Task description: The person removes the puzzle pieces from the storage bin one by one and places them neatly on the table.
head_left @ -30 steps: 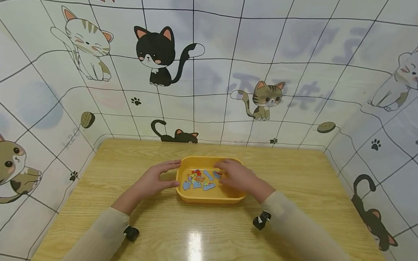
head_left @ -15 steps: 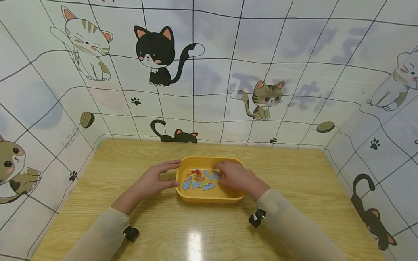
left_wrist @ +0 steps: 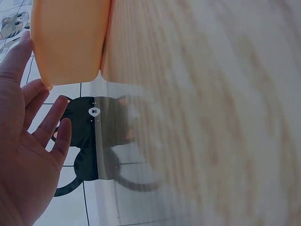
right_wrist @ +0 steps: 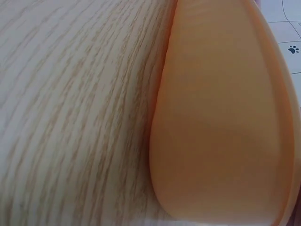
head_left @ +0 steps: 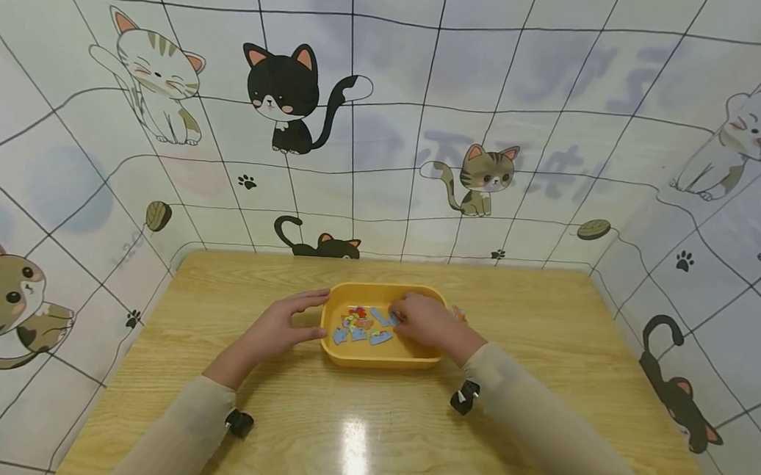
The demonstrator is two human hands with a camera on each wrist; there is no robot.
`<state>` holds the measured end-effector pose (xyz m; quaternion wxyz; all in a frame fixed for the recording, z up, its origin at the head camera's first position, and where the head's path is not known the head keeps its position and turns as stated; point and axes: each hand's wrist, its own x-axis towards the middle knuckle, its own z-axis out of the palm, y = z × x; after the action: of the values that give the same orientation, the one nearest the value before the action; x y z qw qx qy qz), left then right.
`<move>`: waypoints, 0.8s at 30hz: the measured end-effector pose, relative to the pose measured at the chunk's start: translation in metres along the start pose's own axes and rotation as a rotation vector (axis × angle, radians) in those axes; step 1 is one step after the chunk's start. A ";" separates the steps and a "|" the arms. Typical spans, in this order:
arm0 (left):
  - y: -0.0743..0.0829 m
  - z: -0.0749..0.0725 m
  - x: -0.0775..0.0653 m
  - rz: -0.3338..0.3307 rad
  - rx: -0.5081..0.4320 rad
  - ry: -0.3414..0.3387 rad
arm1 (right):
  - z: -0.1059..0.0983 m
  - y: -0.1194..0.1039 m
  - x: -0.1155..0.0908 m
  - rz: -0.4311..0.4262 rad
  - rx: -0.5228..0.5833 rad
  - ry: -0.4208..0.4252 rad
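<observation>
Here, the left hand (head_left: 278, 328) spreads wide against the tray (head_left: 381, 362); the right hand (head_left: 429, 322) (grip unclear) dips inside.

Open lane at the front and from above; hands block both ends of the yellow tray (head_left: 378, 363).
Bare table (head_left: 316, 398) runs between the two sleeves (head_left: 182, 422) (head_left: 533, 417) up to the tray's low front wall. The left hand (head_left: 274, 329) bars the left end, thumb and fingers at its rim. The right hand (head_left: 429, 322) crosses the right rim and crowds that half inside. Above the cutout pieces (head_left: 359, 326) the left half lies uncovered. Behind the tray, a strip of wood ends at the cat-print wall (head_left: 383, 193); a small orange piece (head_left: 459, 314) sits just right.
</observation>
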<state>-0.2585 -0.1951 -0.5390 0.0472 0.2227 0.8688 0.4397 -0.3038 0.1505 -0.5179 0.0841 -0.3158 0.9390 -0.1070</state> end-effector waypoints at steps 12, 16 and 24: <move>0.000 -0.001 0.000 -0.002 0.003 0.003 | -0.002 -0.004 0.002 0.051 0.034 0.013; -0.001 0.001 -0.001 0.000 -0.002 0.000 | 0.001 -0.004 -0.001 0.065 0.041 0.023; 0.000 0.000 0.000 -0.011 -0.006 0.000 | -0.004 -0.003 -0.006 0.028 0.080 0.127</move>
<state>-0.2579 -0.1949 -0.5392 0.0504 0.2176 0.8688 0.4419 -0.2981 0.1520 -0.5128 0.0384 -0.2919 0.9417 -0.1630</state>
